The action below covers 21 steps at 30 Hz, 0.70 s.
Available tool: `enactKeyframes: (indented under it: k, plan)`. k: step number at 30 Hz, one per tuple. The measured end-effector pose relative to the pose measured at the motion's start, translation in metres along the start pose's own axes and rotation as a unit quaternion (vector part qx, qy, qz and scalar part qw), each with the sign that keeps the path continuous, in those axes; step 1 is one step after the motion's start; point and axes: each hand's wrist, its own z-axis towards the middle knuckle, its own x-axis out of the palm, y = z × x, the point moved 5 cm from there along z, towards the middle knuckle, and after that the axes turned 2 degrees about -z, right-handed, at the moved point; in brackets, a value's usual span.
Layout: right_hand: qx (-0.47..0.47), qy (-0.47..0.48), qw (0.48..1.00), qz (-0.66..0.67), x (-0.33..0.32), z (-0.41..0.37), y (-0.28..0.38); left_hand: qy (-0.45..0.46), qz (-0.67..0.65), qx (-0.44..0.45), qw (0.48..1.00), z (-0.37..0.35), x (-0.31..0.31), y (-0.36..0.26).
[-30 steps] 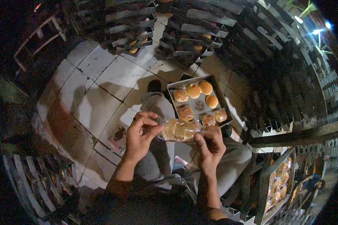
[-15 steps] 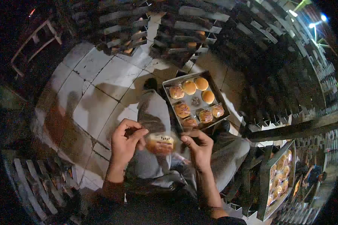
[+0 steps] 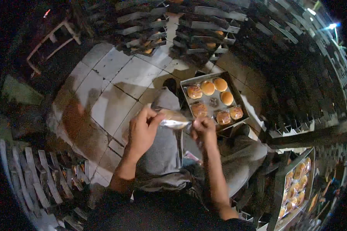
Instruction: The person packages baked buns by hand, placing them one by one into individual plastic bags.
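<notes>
A bun in a clear plastic wrapper point(image 3: 174, 118) is stretched between both hands above my lap; motion blurs it. My left hand point(image 3: 143, 129) pinches the wrapper's left end between thumb and fingers. At the opposite end, my right hand point(image 3: 204, 129) is closed on the plastic, its fingers partly hidden. Just beyond the right hand lies a shallow tray point(image 3: 205, 101) of buns. Some, like the golden bun point(image 3: 208, 88), look bare; others, like the glazed bun point(image 3: 194, 91), sit in shiny wrappers with dark toppings.
To the right, a second tray holds several wrapped buns point(image 3: 296, 186). Stacks of dark slatted trays point(image 3: 204, 27) surround me, with buns inside some. A small printed packet point(image 3: 192, 157) lies by my lap. Pale floor tiles point(image 3: 112, 88) stretch ahead on the left.
Both hands have lifted the wrapped bun forward, and it has tilted so its printed side no longer shows. The whole view has shifted, so the trays appear further right.
</notes>
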Motion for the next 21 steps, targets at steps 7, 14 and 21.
enactKeyframes:
  k: [7,14,21]
  plan:
    - [0.182,0.009,0.968,0.174,0.015,-0.021,-0.112,0.081,-0.211,-0.397,0.890,-0.091,0.025,0.057]
    - [0.093,-0.097,0.988,0.074,-0.071,0.028,-0.118,0.239,0.029,0.066,0.968,-0.048,0.105,0.006]
    - [0.116,-0.225,0.967,-0.042,-0.204,0.130,-0.096,0.156,-0.059,0.032,0.985,-0.020,0.175,0.076]
